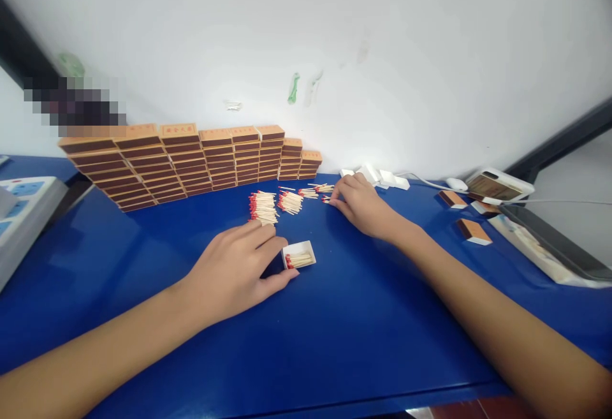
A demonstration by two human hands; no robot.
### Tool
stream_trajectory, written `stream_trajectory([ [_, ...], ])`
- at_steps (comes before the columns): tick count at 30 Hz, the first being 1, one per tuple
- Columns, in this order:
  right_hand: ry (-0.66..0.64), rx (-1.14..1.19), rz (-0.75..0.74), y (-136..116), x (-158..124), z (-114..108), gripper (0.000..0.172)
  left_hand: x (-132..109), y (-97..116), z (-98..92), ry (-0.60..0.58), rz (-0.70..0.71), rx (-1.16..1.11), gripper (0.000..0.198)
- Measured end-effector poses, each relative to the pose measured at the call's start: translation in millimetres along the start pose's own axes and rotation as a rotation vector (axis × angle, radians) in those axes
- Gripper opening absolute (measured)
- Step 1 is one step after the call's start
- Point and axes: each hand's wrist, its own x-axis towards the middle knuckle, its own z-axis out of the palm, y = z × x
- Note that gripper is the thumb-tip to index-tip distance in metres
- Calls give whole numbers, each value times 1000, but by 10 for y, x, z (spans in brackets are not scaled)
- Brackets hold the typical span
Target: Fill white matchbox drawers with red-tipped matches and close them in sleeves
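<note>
- A small white matchbox tray [308, 246] is held by the left hand [239, 266] near the middle of the worktop [306, 342]; its left end is pinched by the grip, with the thumb set at the near corner and the index finger at the far one.
- A few red-headed matches [300, 259] are contained in the tray, laid lengthwise with the heads toward the left hand.
- The right hand [358, 202] is stretched farther out, its fingertips bent down beside a few loose matches [326, 199]; whether any match is pinched by this grip cannot be told.
- Loose matches are spread in a row between the tray and the wall [406, 55]: the largest pile [262, 207] is placed at the left, just beyond the left hand, and a smaller pile [290, 202] is seen just right of it.
- Farther right, toward the right hand, thinner clusters [308, 193] are scattered.
- Brown-sided matchboxes [191, 167] are stacked in columns along the wall at the left, with the lower columns at the right end.
- White trays [400, 182] are grouped behind the right hand, near a white cable [430, 183].
- At the far right, a loose matchbox [473, 231] is seen beside a dark flat object [559, 240].
</note>
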Motion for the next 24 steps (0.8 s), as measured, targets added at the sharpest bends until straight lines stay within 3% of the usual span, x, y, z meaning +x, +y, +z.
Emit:
stream_trajectory([
  [16, -36, 4, -12, -27, -44, -9, 21, 8, -5, 0, 52, 28, 26, 25],
  [19, -4, 94, -45, -217, -87, -160, 19, 11, -8, -5, 46, 11, 23, 25],
  [24, 16, 256, -159, -821, -216, -446, 17, 10, -18, -4, 5, -11, 15, 26],
])
